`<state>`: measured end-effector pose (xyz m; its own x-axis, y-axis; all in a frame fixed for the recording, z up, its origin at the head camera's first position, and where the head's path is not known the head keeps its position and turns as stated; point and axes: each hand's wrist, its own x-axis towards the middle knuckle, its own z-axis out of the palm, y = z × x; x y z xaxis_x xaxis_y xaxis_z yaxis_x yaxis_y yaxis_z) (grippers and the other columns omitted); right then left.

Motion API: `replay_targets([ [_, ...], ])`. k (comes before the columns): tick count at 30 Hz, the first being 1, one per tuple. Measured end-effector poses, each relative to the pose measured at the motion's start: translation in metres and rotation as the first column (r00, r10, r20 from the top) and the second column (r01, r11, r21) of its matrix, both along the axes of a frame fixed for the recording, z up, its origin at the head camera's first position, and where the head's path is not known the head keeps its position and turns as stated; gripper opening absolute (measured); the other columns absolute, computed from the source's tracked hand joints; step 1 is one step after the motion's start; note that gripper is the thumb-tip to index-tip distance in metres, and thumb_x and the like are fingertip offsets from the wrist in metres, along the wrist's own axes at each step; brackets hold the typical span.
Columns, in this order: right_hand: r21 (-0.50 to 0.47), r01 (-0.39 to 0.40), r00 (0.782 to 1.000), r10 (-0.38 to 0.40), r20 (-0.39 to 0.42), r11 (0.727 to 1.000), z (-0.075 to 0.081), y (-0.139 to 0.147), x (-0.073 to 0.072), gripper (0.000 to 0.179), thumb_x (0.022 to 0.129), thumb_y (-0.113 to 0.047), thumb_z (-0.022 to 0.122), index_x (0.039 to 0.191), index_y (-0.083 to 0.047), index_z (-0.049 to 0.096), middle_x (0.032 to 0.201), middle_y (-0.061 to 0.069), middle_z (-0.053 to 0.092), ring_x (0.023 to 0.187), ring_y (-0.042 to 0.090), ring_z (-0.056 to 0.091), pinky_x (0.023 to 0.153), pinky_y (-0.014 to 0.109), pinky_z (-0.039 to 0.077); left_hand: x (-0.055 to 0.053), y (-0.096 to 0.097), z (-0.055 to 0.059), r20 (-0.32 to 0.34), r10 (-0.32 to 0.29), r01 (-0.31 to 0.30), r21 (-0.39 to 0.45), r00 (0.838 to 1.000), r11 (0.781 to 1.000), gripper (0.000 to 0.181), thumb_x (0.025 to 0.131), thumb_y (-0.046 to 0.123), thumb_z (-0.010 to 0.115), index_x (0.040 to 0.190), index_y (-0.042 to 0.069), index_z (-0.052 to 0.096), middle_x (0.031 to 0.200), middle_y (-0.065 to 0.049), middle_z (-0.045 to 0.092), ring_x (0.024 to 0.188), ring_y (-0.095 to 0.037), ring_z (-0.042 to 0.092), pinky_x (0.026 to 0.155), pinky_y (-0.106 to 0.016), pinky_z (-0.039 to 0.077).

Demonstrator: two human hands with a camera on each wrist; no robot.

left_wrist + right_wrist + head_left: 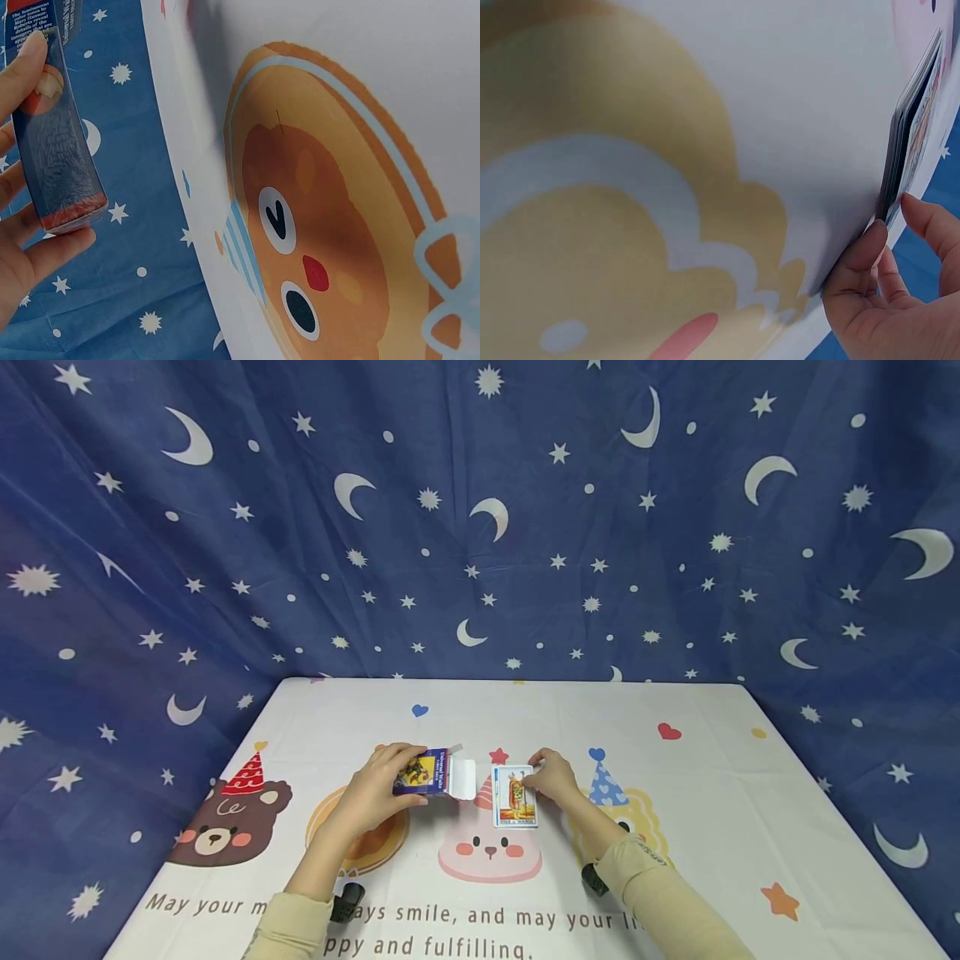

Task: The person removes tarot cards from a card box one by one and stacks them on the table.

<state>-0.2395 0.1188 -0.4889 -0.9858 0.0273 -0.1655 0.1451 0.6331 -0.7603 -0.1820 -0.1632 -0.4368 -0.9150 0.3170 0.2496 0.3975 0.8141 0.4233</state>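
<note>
My left hand [377,787] grips a tarot card box [422,773], dark blue with a colourful picture. The box's white end flap [462,779] stands open toward the right. In the left wrist view, fingers and thumb lie round the box [61,150], which is held above the table. My right hand [557,776] pinches a stack of tarot cards [516,800] by its right edge. The top card is face up and shows a standing figure. From the right wrist, the stack [909,131] appears edge-on, its cards slightly uneven between thumb and fingers. The box's inside is hidden.
A white tablecloth [705,802] printed with cartoon animals, hearts and lettering covers the table. Behind it hangs a dark blue curtain [525,602] with moons and stars. Black wrist devices [347,903] show by both forearms.
</note>
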Motion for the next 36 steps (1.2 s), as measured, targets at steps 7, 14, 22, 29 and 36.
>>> replay_targets([
  [7, 0.005, -0.005, 1.000, 0.005, -0.005, 1.000, 0.001, 0.000, 0.000, 0.030, 0.076, -0.006, 0.073, 0.100, 0.002, 0.059, 0.080, 0.010, 0.058, 0.061, 0.013, 0.047, 0.049, 0.018, 0.040, 0.000, 0.000, 0.000, 0.004, -0.001, 0.001, 0.006, 1.000, 1.000, 0.074, 0.070, 0.030, 0.083, 0.135, 0.015, 0.050, 0.130, -0.008, 0.054, 0.119, -0.029, 0.051, 0.091, -0.054, 0.048],
  [14, 0.025, -0.003, 1.000, 0.004, -0.021, 1.000, 0.000, -0.001, -0.001, 0.029, 0.075, -0.006, 0.073, 0.099, 0.001, 0.058, 0.085, 0.012, 0.060, 0.061, 0.013, 0.048, 0.048, 0.018, 0.040, 0.000, -0.002, 0.000, 0.000, -0.008, 0.008, 0.014, 1.000, 1.000, 0.074, 0.070, 0.029, 0.083, 0.135, 0.015, 0.050, 0.128, -0.007, 0.055, 0.119, -0.029, 0.052, 0.091, -0.054, 0.048],
  [22, -0.030, 0.015, 1.000, -0.015, -0.006, 0.999, -0.002, 0.002, -0.002, 0.025, 0.076, -0.003, 0.069, 0.099, 0.002, 0.060, 0.077, 0.009, 0.058, 0.058, 0.012, 0.048, 0.048, 0.018, 0.041, 0.000, -0.002, 0.000, -0.001, -0.013, 0.013, 0.021, 1.000, 1.000, 0.074, 0.070, 0.029, 0.083, 0.135, 0.013, 0.051, 0.129, -0.008, 0.054, 0.120, -0.029, 0.051, 0.094, -0.054, 0.047],
  [29, -0.209, 0.070, 0.997, -0.060, 0.057, 0.975, -0.002, 0.008, -0.003, 0.023, 0.081, 0.005, 0.055, 0.103, 0.003, 0.058, 0.060, 0.004, 0.053, 0.050, 0.011, 0.049, 0.045, 0.018, 0.042, 0.001, -0.002, -0.001, 0.000, -0.008, 0.008, 0.015, 1.000, 1.000, 0.074, 0.070, 0.029, 0.083, 0.135, 0.014, 0.050, 0.129, -0.008, 0.054, 0.119, -0.029, 0.051, 0.092, -0.054, 0.048],
  [36, -0.229, 0.075, 0.996, -0.062, 0.064, 0.970, -0.003, 0.009, -0.003, 0.022, 0.084, 0.004, 0.055, 0.105, 0.003, 0.059, 0.063, 0.005, 0.054, 0.050, 0.010, 0.049, 0.045, 0.018, 0.043, -0.001, -0.001, -0.001, 0.004, -0.014, 0.014, 0.012, 1.000, 1.000, 0.074, 0.070, 0.030, 0.083, 0.135, 0.015, 0.050, 0.129, -0.008, 0.054, 0.119, -0.030, 0.052, 0.090, -0.055, 0.048],
])
